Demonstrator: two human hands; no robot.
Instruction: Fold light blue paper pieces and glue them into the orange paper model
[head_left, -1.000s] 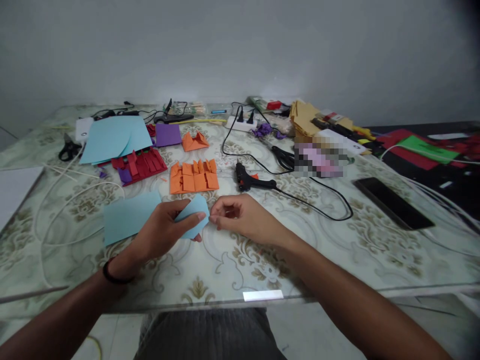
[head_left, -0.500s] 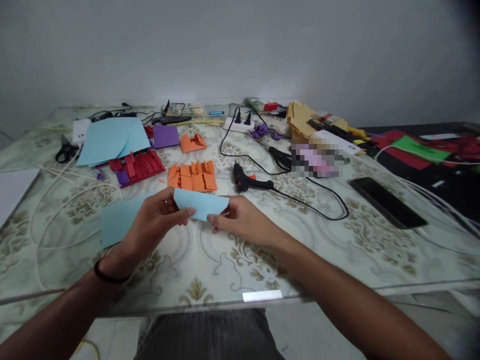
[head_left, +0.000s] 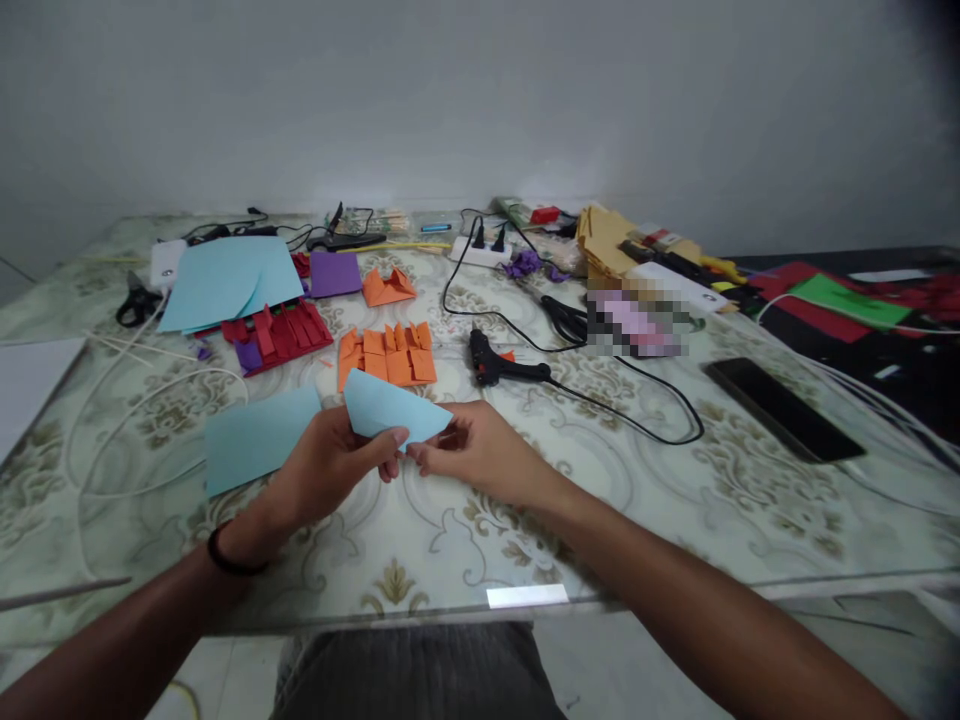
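A small piece of light blue paper (head_left: 390, 408) with slanted sides is held up over the table between both hands. My left hand (head_left: 352, 450) pinches its lower left part, thumb in front and fingers behind. At the right corner my right hand (head_left: 469, 445) grips it between thumb and fingers. Another light blue sheet (head_left: 259, 440) lies flat beside my left hand. Just beyond the held paper rest folded orange paper pieces (head_left: 397, 357), and a black glue gun (head_left: 499, 362) lies to their right.
Farther back are blue sheets (head_left: 225, 280), folded red strips (head_left: 281, 335), a purple square (head_left: 334, 274) and scissors (head_left: 135, 300). A white power strip (head_left: 480, 252) feeds black cords across the table. A phone (head_left: 784, 408) lies at right, near brown paper (head_left: 607, 245).
The blue paper has tilted, its left end raised and its right end lowered. Both hands have drawn closer together along its lower edge.
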